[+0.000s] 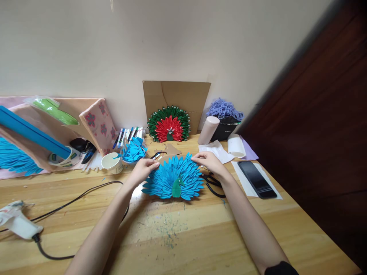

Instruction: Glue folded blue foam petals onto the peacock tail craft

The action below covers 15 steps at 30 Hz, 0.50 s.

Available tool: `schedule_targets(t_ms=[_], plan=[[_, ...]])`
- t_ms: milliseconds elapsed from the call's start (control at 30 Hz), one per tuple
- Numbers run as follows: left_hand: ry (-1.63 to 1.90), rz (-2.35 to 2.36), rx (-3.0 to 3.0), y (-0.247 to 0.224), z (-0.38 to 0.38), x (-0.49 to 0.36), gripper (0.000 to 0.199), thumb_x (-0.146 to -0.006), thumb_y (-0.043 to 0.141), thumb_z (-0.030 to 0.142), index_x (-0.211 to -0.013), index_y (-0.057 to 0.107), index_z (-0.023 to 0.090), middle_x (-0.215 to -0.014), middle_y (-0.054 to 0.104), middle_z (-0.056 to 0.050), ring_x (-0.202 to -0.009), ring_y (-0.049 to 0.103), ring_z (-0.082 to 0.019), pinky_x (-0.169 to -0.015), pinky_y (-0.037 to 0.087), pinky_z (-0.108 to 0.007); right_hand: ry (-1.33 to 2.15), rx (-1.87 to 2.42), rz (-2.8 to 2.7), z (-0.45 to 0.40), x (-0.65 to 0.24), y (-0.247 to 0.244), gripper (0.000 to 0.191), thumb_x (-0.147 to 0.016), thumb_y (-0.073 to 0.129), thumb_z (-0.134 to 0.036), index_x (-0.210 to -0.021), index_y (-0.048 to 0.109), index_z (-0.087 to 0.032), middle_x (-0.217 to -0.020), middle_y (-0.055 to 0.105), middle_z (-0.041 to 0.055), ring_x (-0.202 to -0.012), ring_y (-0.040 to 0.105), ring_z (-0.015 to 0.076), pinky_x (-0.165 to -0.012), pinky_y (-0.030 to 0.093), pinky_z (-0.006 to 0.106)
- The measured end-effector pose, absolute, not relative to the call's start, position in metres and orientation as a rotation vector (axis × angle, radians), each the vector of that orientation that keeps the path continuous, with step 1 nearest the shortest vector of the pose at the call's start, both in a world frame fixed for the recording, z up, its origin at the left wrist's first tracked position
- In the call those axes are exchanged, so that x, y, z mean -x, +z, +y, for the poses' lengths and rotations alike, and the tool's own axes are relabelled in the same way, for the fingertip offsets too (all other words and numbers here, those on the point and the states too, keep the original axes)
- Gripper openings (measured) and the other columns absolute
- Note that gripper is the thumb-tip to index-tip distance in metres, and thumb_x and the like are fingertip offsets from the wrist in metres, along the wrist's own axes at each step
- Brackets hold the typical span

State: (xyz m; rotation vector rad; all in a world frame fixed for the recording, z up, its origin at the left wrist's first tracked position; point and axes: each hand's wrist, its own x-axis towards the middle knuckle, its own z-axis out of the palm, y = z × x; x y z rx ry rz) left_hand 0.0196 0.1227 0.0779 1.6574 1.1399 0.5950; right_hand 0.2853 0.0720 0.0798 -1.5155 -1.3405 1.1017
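A blue, fan-shaped, leafy-petalled peacock with a green body is pinched by the left hand and right hand at its upper sides, toward the light-brown wooden worktop's back edge.

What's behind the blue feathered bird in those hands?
Behind the blue bird are cardboard scraps and, farther back, a red-and-green bird before a cardboard sheet. Whatever the blue bird covers is hidden.

Two green-bodied peacocks, one glue gun, one phone, one pink cylinder
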Motion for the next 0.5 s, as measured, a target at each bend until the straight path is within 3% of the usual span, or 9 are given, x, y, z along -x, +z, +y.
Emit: schedule_targets(t_ms=[200, 500], plan=[[0.584, 1.136, -1.658, 0.08, 0.121, -0.021, 0.041, -0.063, 0.057, 0.051, -0.064, 0.062, 0.011, -0.055, 0.052, 0.0, -0.051, 0.04, -0.011, -0.049, 0.028, -0.022, 1.094, 1.478, -1.309, 0.073, -0.284, 0.078, 0.031, -0.067, 0.061, -0.045, -0.072, 0.067, -0.015, -0.069, 0.065, 0.0032, -0.061, 0.057, 0.0147, -0.058, 0.044, 0.026], [0.598, 1.127, -1.64, 0.078, 0.121, -0.021, 0.04, -0.064, 0.056, 0.05, -0.061, 0.059, 0.011, -0.053, 0.048, 0.002, -0.051, 0.038, -0.01, -0.05, 0.028, -0.022, 1.061, 1.491, -1.334, 0.073, -0.275, 0.081, 0.027, -0.064, 0.065, -0.041, -0.066, 0.065, -0.014, -0.06, 0.062, 0.002, -0.057, 0.054, 0.0144, -0.057, 0.041, 0.027]])
